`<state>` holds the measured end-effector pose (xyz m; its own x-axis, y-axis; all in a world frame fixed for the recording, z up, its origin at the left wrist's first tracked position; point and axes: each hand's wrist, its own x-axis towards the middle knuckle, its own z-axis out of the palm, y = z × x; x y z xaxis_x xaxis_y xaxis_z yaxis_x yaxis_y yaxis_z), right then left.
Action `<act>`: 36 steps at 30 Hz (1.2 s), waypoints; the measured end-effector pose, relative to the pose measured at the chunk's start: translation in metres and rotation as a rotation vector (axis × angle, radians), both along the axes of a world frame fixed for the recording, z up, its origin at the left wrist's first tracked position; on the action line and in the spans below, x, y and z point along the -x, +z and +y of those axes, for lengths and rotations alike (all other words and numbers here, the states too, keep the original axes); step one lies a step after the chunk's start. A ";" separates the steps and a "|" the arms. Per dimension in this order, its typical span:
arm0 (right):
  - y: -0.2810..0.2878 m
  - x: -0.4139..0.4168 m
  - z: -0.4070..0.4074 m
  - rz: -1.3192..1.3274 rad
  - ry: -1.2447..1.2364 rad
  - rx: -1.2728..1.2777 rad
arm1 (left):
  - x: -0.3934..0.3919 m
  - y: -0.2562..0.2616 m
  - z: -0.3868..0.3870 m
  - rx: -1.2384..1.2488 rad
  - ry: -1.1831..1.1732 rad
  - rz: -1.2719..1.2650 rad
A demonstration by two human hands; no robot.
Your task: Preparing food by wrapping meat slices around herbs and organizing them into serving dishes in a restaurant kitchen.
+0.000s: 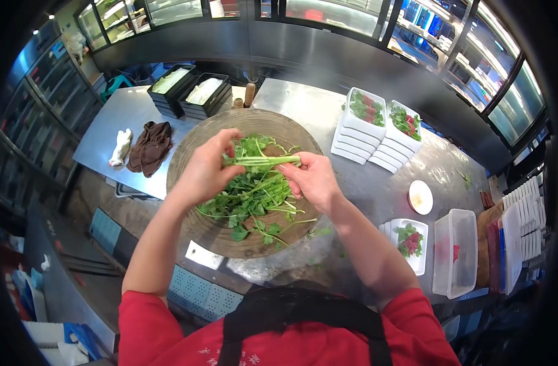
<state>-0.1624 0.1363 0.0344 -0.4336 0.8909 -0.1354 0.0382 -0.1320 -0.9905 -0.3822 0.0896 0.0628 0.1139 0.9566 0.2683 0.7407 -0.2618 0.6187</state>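
Note:
A bunch of green leafy stalks, like celery or parsley [260,161], is stretched level between my two hands. My left hand [210,167] grips its left part, with fingers curled above and the thumb below. At the pale cut end, my right hand [311,178] pinches the stalks between thumb and fingers. Under them, a loose pile of the same leafy greens [251,199] covers the middle of a round wooden chopping block [215,238]. A few single stems lie spread toward the block's near right edge.
Stacked white dishes [359,132] of greens and red pieces stand back right. Nearer are a small white bowl [420,197], another filled dish [418,261] and a clear plastic box [453,256]. Black trays [206,98], a brown cloth [151,146] and a white cloth [120,147] lie left. A cleaver-like blade [205,255] shows by the block.

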 end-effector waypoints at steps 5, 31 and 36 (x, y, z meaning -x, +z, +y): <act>-0.006 0.002 -0.003 -0.026 -0.026 0.013 | -0.025 -0.004 0.000 -0.107 -0.201 0.193; 0.056 -0.068 -0.032 0.131 -0.379 -0.693 | -0.095 0.091 0.005 -0.319 -0.244 0.101; 0.045 -0.071 -0.047 0.509 -0.371 -0.275 | -0.151 0.075 0.019 -0.340 -0.222 -0.400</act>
<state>-0.0919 0.0894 0.0795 -0.0431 0.9656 0.2563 -0.4397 0.2120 -0.8728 -0.2315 0.1089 0.1378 0.1293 0.7737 0.6202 0.3707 -0.6178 0.6935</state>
